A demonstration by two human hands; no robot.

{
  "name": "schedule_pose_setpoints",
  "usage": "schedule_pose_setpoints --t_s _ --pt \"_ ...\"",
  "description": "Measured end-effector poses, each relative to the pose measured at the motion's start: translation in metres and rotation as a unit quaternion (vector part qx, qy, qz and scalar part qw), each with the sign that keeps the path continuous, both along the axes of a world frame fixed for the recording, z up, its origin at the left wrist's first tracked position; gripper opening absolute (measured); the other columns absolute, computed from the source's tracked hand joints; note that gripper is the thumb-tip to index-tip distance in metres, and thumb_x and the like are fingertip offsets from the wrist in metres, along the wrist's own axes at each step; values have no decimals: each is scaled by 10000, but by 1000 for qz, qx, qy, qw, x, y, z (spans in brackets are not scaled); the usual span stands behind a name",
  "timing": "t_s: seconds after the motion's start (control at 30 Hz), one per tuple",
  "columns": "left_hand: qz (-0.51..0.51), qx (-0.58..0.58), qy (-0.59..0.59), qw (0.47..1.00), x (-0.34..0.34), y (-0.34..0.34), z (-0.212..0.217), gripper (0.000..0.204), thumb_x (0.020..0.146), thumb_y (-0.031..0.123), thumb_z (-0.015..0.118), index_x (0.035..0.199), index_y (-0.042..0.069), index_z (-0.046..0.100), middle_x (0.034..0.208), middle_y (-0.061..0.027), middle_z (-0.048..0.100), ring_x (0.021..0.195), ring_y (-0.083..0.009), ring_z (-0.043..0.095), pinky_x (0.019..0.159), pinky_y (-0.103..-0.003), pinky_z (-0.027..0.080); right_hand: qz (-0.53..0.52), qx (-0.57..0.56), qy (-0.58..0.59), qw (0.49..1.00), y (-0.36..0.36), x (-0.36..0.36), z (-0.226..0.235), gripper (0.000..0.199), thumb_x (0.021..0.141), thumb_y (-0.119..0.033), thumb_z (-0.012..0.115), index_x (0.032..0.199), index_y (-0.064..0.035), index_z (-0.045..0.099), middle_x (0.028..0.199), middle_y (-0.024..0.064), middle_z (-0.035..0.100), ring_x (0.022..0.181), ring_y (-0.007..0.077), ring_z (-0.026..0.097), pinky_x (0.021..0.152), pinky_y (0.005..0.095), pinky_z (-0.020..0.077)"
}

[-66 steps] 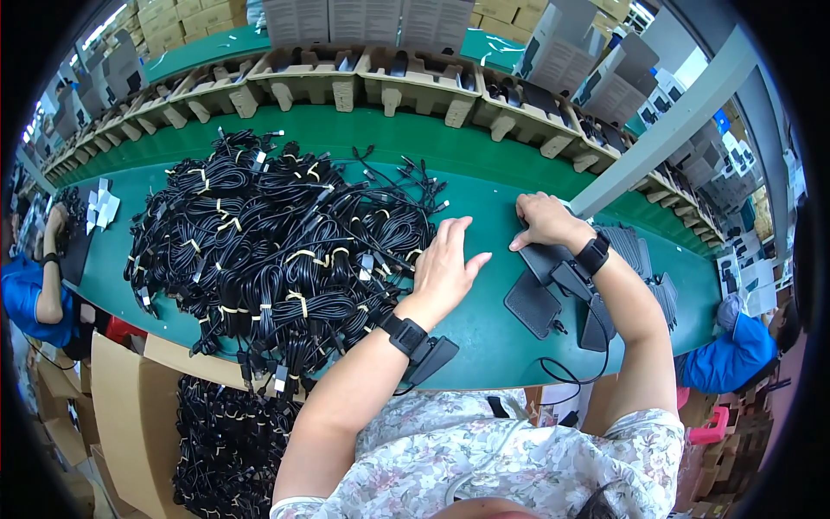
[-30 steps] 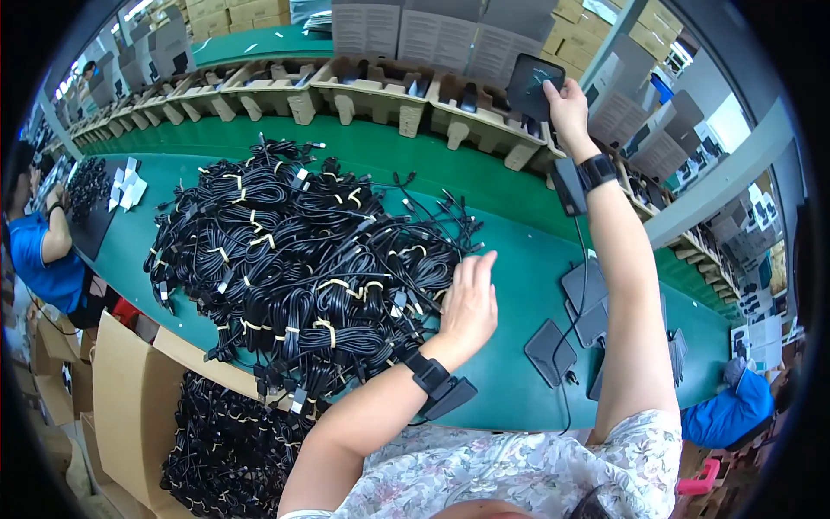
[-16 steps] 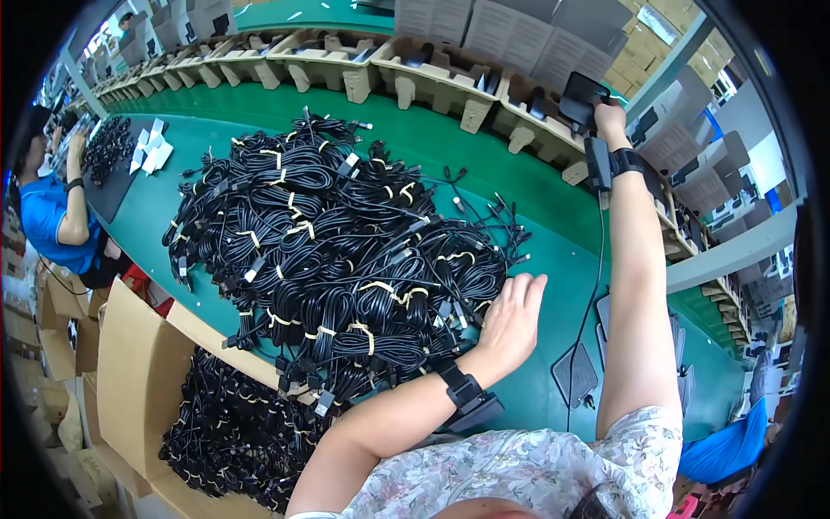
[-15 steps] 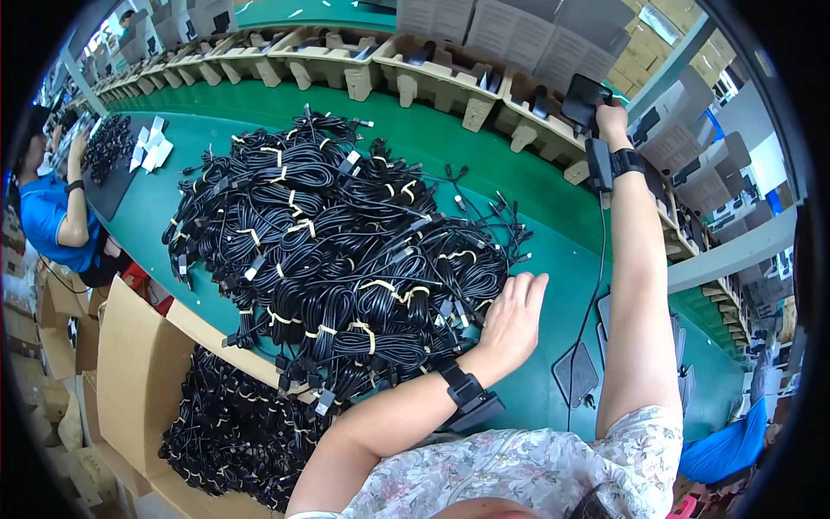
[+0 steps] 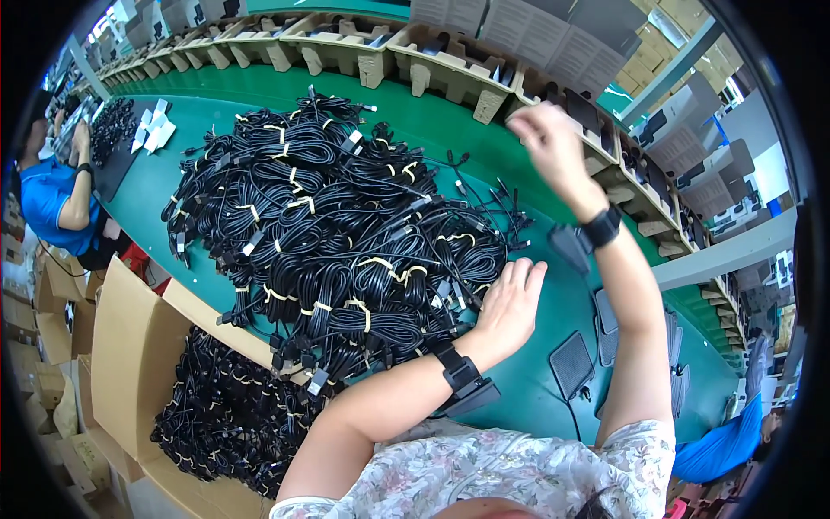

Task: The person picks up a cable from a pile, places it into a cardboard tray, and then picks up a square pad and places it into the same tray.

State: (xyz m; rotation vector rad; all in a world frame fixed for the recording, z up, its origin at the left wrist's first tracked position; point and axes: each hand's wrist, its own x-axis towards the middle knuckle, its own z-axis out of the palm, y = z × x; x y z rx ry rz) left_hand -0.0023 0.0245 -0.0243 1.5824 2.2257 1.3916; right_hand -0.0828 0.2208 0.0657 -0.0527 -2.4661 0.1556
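A big heap of black cable bundles (image 5: 294,225), bound with pale ties and ending in USB-type plugs, lies on the green table. At its right edge my left hand (image 5: 510,304) rests beside the cables, fingers loosely stretched and nothing visible in them. My right hand (image 5: 558,151) is in the air near the row of pulp trays, empty, with its fingers partly apart. Just beyond it, a flat black device (image 5: 584,112) sits in a cardboard-coloured pulp tray (image 5: 596,158). To the right of my left hand lies a dark rectangular pad (image 5: 571,365) with a cord.
Below the table's near edge, an open carton (image 5: 130,355) holds more black cables (image 5: 229,415). Pulp trays (image 5: 450,67) with grey printed lids line the green conveyor. More flat pads (image 5: 609,333) lie near my right arm. A co-worker in blue (image 5: 59,203) works at the far left.
My right hand has let go of the flat black device, which now lies in the tray, and has drawn back to the left and nearer. My left hand has hardly moved.
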Motion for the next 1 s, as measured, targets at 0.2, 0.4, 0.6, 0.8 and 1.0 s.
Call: schedule_pose_setpoints --t_s 0.2,0.4,0.6,0.8,1.0 --pt "41 46 -31 998 3 11 -26 359 781 17 507 1140 5 493 1041 -178 519 974 -346 522 803 -408 458 219 -39 -36 974 -111 -2 14 151 835 -121 618 975 -63 622 883 96 600 829 282 573 759 366 460" --pt "-18 6 -38 999 -6 18 -28 257 802 64 530 1052 6 532 948 -191 599 909 -377 561 754 -436 488 210 -83 -129 966 -112 -48 -9 208 879 -187 589 1034 -49 606 909 116 577 906 283 558 849 363 440" --pt "15 6 -56 998 -2 21 -31 168 862 101 458 985 24 540 943 -205 600 871 -381 582 732 -446 485 225 -112 -236 939 -112 -41 3 242 892 -219 584 1072 -57 592 1015 103 558 982 270 548 891 354 424" --pt "-16 -30 -107 994 -7 36 -47 222 876 171 467 1041 31 516 949 -219 586 919 -392 573 745 -467 480 234 -279 -285 887 -116 -5 21 243 846 -167 637 1069 -82 592 1033 89 554 967 240 552 896 338 418" --pt "23 134 -108 985 -11 20 -14 275 879 182 502 1106 27 484 968 -203 579 889 -369 571 746 -457 484 133 -11 -144 981 -123 43 41 259 806 -113 658 1056 -75 601 954 94 574 897 247 557 850 312 434"
